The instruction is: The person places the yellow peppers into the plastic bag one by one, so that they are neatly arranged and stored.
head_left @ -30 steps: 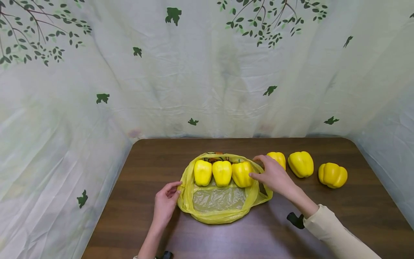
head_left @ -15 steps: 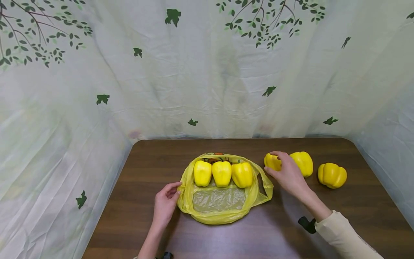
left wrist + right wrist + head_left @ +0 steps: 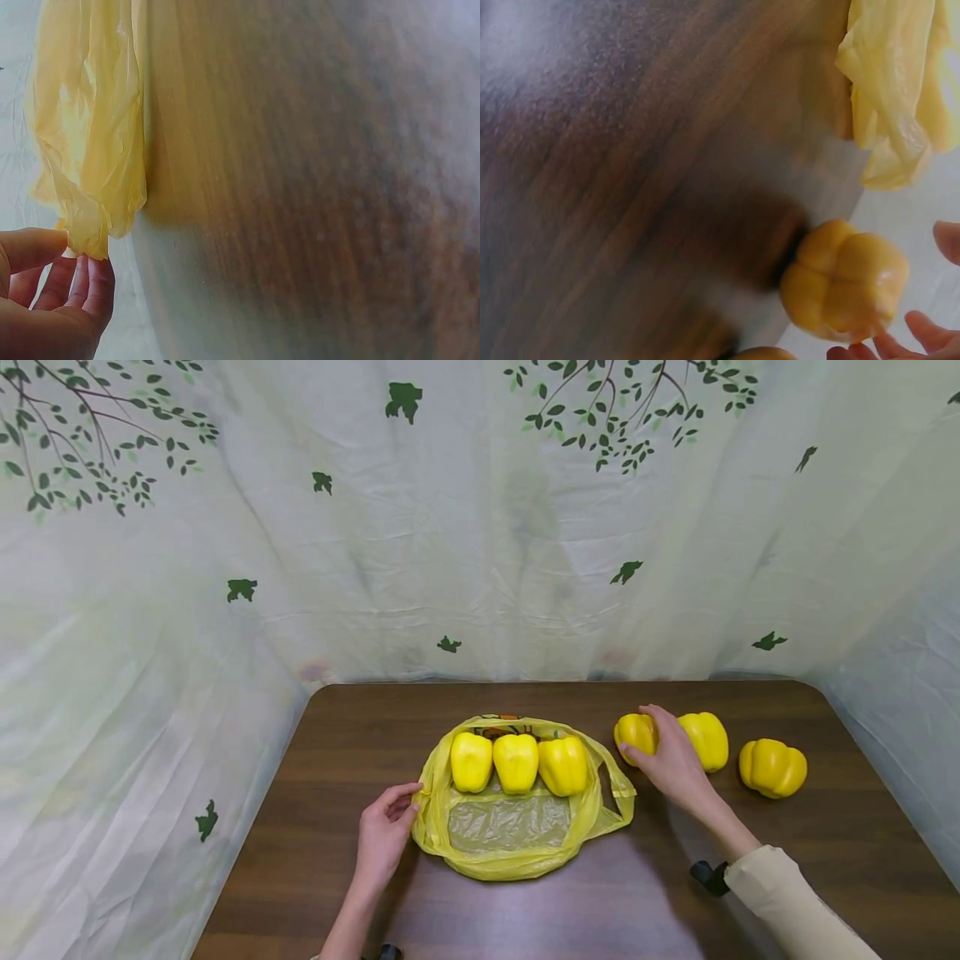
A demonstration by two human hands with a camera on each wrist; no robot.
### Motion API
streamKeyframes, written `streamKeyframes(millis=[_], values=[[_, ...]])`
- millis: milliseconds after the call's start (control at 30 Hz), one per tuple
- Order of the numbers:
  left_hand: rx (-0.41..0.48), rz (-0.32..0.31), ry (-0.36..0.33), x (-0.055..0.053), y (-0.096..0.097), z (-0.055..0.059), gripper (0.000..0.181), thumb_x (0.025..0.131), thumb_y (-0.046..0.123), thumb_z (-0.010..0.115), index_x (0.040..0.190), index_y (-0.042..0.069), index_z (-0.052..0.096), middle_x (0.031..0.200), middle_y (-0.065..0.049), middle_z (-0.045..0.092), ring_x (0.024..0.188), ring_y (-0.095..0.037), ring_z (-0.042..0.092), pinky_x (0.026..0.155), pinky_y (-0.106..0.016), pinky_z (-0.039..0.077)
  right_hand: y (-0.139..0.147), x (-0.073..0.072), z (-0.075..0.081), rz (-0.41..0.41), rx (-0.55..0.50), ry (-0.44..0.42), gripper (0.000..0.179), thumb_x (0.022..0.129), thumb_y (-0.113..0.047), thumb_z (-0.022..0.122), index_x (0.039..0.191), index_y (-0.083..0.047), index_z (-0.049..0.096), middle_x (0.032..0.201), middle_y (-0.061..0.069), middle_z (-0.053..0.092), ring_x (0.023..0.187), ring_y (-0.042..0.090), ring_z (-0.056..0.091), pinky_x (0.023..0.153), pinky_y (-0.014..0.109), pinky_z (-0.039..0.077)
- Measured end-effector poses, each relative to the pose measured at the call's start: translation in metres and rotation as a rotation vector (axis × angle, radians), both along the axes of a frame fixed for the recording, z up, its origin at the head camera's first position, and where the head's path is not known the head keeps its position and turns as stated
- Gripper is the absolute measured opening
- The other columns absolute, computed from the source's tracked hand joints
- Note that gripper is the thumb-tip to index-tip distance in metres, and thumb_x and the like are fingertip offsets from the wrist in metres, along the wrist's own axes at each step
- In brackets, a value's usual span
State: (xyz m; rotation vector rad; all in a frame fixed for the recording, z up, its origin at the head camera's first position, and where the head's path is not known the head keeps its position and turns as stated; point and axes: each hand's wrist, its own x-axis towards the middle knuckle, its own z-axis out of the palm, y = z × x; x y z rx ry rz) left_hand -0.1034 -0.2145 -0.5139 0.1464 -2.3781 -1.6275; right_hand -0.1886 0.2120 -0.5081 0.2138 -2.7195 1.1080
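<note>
Worktop, dark brown wood-grain (image 3: 360, 718): one translucent yellow plastic bag (image 3: 502, 866), lying with its mouth spread. Contents: three glossy yellow bell peppers (image 3: 516, 764), in a row along the far side of the opening. To the bag's right, outside it: nearest loose pepper (image 3: 632, 733), middle loose pepper (image 3: 708, 743), far-right loose pepper (image 3: 772, 768).

Left hand (image 3: 382, 828): thumb and fingertips pinch the bag's left edge, as a second ago.

Right hand (image 3: 672, 762): moved from the rightmost bagged pepper to the nearest loose pepper; thumb and fingers apart, placed about it, fingers apparently touching; no firm clasp visible.

Assessment: the rightmost bagged pepper appears released and settled; the work seems to stand halfway, three inside, three outside.
</note>
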Motion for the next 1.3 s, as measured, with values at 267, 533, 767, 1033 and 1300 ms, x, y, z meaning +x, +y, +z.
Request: streamKeyframes(millis=[267,533,767,1033,1300], values=[[-0.004,0.014,-0.013,0.000,0.000,-0.001,0.027,0.086,-0.012,0.064,0.108,0.001,0.072,0.103,-0.013,0.069,0.089,-0.023,0.063,0.076,-0.020,0.051,-0.005,0.002,0.012,-0.042,-0.029,-0.149,0.073,0.092,-0.026,0.068,0.146,0.005,0.033,0.145,0.030,0.038,0.128,0.047,0.038,0.103,0.064,0.031],[-0.013,0.015,-0.012,-0.001,-0.001,-0.001,0.026,0.086,-0.011,0.064,0.107,0.001,0.072,0.102,-0.013,0.069,0.089,-0.022,0.063,0.075,-0.020,0.051,-0.001,-0.002,0.007,-0.063,-0.016,-0.257,0.079,0.095,-0.030,0.064,0.151,0.005,0.021,0.148,0.031,0.033,0.128,0.048,0.040,0.103,0.063,0.033],[-0.013,0.014,-0.015,-0.001,-0.001,-0.001,0.026,0.086,-0.011,0.064,0.107,0.001,0.072,0.102,-0.012,0.069,0.089,-0.022,0.063,0.075,-0.020,0.051,0.000,-0.001,0.006,-0.075,-0.029,-0.287,0.084,0.092,-0.032,0.068,0.150,0.005,0.021,0.145,0.033,0.036,0.121,0.048,0.045,0.099,0.061,0.037],[0.003,0.014,-0.017,0.001,0.000,-0.001,0.026,0.086,-0.011,0.064,0.107,0.001,0.072,0.101,-0.012,0.069,0.088,-0.022,0.063,0.074,-0.021,0.051,-0.003,0.005,0.008,-0.079,-0.060,-0.270,0.084,0.090,-0.033,0.071,0.149,0.005,0.025,0.142,0.032,0.039,0.116,0.044,0.048,0.095,0.059,0.042],[-0.002,0.014,-0.036,0.002,0.002,0.006,0.026,0.086,-0.011,0.064,0.108,0.000,0.072,0.101,-0.014,0.069,0.089,-0.024,0.063,0.075,-0.021,0.051,-0.005,0.007,0.011,-0.071,-0.083,-0.220,0.084,0.090,-0.030,0.072,0.149,0.004,0.024,0.144,0.030,0.038,0.116,0.044,0.049,0.093,0.059,0.043]])
